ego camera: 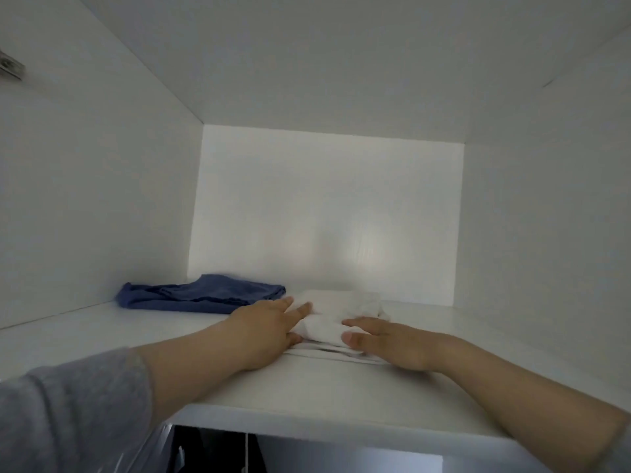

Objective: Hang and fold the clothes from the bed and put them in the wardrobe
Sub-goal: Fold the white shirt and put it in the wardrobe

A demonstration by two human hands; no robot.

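A folded white garment (pixel 341 310) lies on the white wardrobe shelf (pixel 324 380), near its middle. My left hand (pixel 266 331) rests against the garment's left side, thumb under its edge and fingers spread over the top. My right hand (pixel 386 343) presses on its right front, fingers laid flat across the cloth. Both hands grip the white garment from either side. A folded blue garment (pixel 201 293) sits further back on the left, close to the rear wall and apart from both hands.
The compartment has white side walls, a white back panel (pixel 327 216) and a white ceiling. A metal hinge (pixel 12 68) is fixed high on the left wall. Below the shelf's front edge a darker hanging space (pixel 211 448) shows.
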